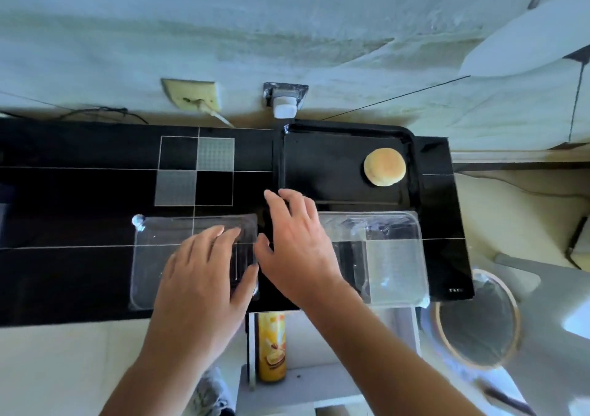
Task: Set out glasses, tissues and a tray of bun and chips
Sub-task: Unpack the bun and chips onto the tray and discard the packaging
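From my head camera, looking down: my left hand (204, 268) lies flat with fingers straight on the clear lid (191, 259) at about seven o'clock on the black counter (79, 192), pressing or steadying it and gripping nothing. My right hand (297, 243) is spread, fingers relaxed, hovering near the near-left corner of the black tray (344, 157); whether the fingertips touch its rim I cannot tell, and it holds nothing.

The bun (384, 166) sits on the tray at about two o'clock, well apart from both hands. A second clear lid or dish (383, 256) lies at four o'clock, just beside my right wrist, its near edge at the counter's lip. The chip can (272, 347) stands below the counter at six o'clock. I see no glasses or tissues.

I think the risks are these: dragging the tray by one corner could send the loose bun rolling; my right forearm could nudge the clear dish over the counter's edge; and the smooth lid may skate under my flat left palm on the glossy tile.
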